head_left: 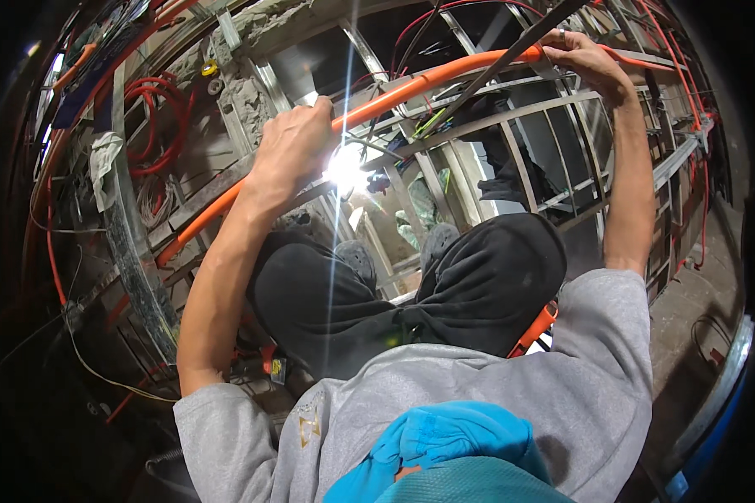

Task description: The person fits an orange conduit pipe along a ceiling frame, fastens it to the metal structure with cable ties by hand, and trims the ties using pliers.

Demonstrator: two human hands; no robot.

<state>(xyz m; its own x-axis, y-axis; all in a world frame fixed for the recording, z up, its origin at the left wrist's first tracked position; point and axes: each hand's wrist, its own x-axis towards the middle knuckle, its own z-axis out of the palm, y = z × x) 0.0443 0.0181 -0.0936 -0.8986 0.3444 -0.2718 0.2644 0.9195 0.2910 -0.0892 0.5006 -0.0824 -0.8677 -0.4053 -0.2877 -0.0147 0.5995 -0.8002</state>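
A long orange conduit pipe (428,80) runs in a gentle bend across the metal framework, from the lower left up to the far right. My left hand (295,142) is closed around it at the left of the middle, its knuckles upward. Farther right, my right hand (589,63) grips the pipe where its thick part ends, with the fingers curled partly out of sight. Beyond that hand a thinner orange length (642,60) carries on to the right. A dark flat strip (512,54) crosses the pipe just beside my right fingers.
Metal ceiling framing (520,163) with open gaps lies beneath my crouched legs. A bright lamp (346,170) glares below my left hand. Coiled red tubing (151,126) hangs at left near a grey metal beam (134,243). A yellow tape roll (209,67) sits on rough concrete.
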